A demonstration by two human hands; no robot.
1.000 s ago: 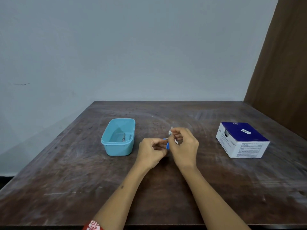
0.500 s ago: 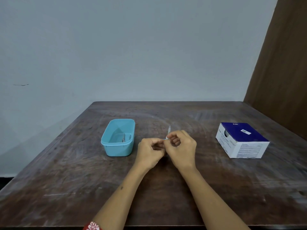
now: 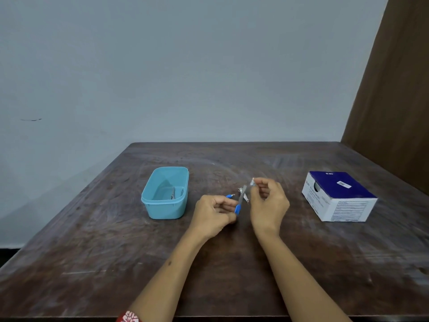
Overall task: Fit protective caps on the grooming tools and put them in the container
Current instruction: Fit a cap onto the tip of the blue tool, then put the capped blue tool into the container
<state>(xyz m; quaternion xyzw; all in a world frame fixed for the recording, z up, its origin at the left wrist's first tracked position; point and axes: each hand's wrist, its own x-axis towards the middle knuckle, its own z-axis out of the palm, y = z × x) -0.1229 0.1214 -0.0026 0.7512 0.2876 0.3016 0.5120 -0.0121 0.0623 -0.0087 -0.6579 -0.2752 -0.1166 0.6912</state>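
Observation:
My left hand [image 3: 214,213] grips the blue handle of a slim metal grooming tool [image 3: 240,200], whose blade points up and to the right. My right hand [image 3: 269,201] pinches a small pale cap [image 3: 252,182] at the blade's far tip. A second blue-handled tool [image 3: 230,195] lies on the table just behind my left hand. A small metal nail clipper [image 3: 241,189] lies between the hands. The light blue container [image 3: 166,194] stands to the left with a metal tool [image 3: 173,194] inside.
A white and dark blue cardboard box [image 3: 339,196] sits at the right of the wooden table [image 3: 116,252]. A brown panel [image 3: 394,89] rises at the far right, and a pale wall stands behind.
The hands were pressed together around the tool. They have drawn apart; the right hand slid up to the blade tip, and the blade and the items on the table now show.

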